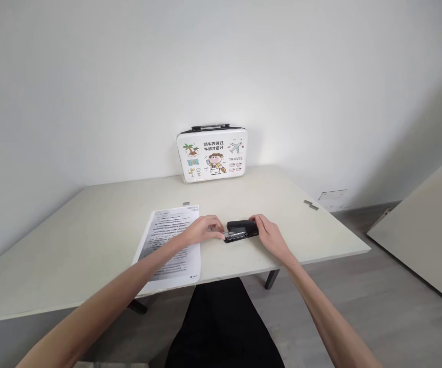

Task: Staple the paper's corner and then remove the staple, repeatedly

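Note:
A black stapler [239, 231] lies on the table with its top arm swung up, so that the silver staple channel shows. Wrapped around its hinged rear end is my right hand [269, 235]. My left hand [205, 228] is at the front end, fingers curled and the thumb at the tip of the stapler's base. Anything small pinched between those fingertips is too small to make out. Under my left wrist and forearm lies a printed sheet of paper [170, 255], partly covered by the arm.
A white case [213, 153] with cartoon travel prints and a black handle stands upright against the wall. The pale table [101, 230] ends just in front of my body. Grey pieces of tape [311, 205] stick to its top. A pale panel [427, 230] stands to the right.

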Available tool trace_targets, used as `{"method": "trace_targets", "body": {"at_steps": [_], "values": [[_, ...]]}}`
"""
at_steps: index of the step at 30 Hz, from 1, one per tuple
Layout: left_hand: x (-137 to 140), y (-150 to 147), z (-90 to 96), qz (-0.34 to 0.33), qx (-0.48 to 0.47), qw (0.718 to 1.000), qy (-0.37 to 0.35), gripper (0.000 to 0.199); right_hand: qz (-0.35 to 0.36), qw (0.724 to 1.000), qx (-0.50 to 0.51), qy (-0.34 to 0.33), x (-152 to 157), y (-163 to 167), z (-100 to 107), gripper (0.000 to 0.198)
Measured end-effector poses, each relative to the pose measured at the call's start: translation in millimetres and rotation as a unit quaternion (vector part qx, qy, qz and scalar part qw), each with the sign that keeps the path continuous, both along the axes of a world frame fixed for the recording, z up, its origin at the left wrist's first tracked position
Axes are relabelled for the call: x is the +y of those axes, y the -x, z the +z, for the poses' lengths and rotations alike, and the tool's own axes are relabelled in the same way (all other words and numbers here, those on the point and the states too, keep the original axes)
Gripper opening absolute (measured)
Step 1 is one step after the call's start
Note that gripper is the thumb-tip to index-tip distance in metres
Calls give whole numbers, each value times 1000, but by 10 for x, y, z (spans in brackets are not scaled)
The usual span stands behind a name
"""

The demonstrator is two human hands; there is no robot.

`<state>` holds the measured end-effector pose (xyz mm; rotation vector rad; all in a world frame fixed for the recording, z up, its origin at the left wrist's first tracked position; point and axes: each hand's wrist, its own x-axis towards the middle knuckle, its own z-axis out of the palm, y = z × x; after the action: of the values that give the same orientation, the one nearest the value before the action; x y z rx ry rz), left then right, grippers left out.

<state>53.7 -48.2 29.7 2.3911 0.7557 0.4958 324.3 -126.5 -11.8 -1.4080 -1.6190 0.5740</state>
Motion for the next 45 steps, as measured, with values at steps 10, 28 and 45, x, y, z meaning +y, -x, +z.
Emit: {"method": "trace_targets", "body": {"at_steps": [10,28,45], "values": [[216,-147,-29,-30,28,999,11,49,37,999,5,1,25,-39,-18,48],[358,1313,-19,306,132,930,-154,51,97,994,7,51,-112,10,110,39],[-181,874,-357,348,104,921,-139,48,70,995,-11,71,-188,53,149,38]]}}
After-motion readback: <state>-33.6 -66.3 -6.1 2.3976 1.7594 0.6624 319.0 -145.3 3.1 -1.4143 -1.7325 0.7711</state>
